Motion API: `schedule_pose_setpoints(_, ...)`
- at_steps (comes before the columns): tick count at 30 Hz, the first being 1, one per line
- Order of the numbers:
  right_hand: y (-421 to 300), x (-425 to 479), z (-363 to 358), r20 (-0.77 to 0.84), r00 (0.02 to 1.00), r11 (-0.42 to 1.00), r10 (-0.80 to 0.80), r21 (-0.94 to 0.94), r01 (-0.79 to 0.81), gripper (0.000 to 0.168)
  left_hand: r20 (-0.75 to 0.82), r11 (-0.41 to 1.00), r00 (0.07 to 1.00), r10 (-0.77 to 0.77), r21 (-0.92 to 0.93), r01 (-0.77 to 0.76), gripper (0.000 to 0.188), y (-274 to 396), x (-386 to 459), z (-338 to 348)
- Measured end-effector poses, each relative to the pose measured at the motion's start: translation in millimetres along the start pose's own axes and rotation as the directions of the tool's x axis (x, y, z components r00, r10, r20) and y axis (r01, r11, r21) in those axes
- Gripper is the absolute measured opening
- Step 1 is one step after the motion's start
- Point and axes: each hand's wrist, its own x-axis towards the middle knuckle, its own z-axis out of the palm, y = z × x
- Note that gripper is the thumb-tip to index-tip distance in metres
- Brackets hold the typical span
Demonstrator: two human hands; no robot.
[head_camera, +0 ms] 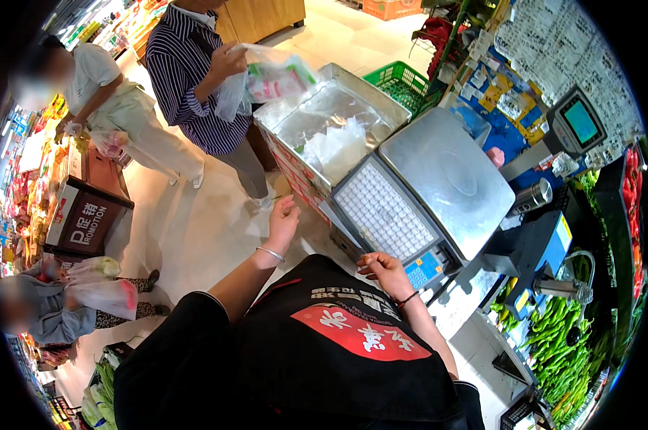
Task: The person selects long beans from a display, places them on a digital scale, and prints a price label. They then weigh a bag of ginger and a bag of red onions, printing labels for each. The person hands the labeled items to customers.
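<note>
My left hand (283, 223) is raised over the floor beside a metal-topped bin, its fingers loosely bent and partly apart. I see no object plainly held in it. My right hand (385, 274) is by the near corner of a label-printing scale, next to the blue number keys (424, 270). Its thumb and fingers are bent together; whether something small is between them is hidden. The scale's white key panel (384, 209) lies in front of me, with its bare steel weighing plate (450, 174) behind. A display (577, 119) stands on a post at the right.
A customer in a striped shirt (178, 80) holds a plastic bag (283, 80) over the bin (286, 156), where clear bags (337, 142) lie. Two other people with bags stand left. A green crate (399, 80), steel cup (533, 196), blue device (541, 263) and green peppers (558, 344) are nearby.
</note>
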Motion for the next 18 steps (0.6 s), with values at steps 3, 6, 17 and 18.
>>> schedule_pose_setpoints(3, -15.1, 14.5, 8.2, 0.022, 0.999, 0.999, -0.042, -0.013, 0.042, 0.024, -0.008, 0.995, 0.995, 0.097, -0.011, -0.097, 0.037, 31.3, 16.6, 8.6)
schedule_pose_setpoints(6, -32.5, 26.1, 17.1, 0.032, 0.999, 0.998, -0.044, -0.051, 0.045, 0.024, -0.016, 0.986, 0.986, 0.167, -0.026, -0.168, 0.033, 48.7, 26.8, 15.4)
schedule_pose_setpoints(17, -50.3, 42.5, 15.0, -0.006, 0.997, 0.993, -0.076, -0.092, 0.075, 0.025, 0.054, 0.977, 0.981, 0.189, -0.107, -0.182, 0.028, 77.1, 50.2, 21.9)
schedule_pose_setpoints(18, -52.2, 41.4, 17.2, 0.001, 0.997, 0.993, -0.077, -0.09, 0.077, 0.026, 0.054, 0.977, 0.981, 0.189, -0.115, -0.182, 0.028, 82.0, 49.8, 23.3)
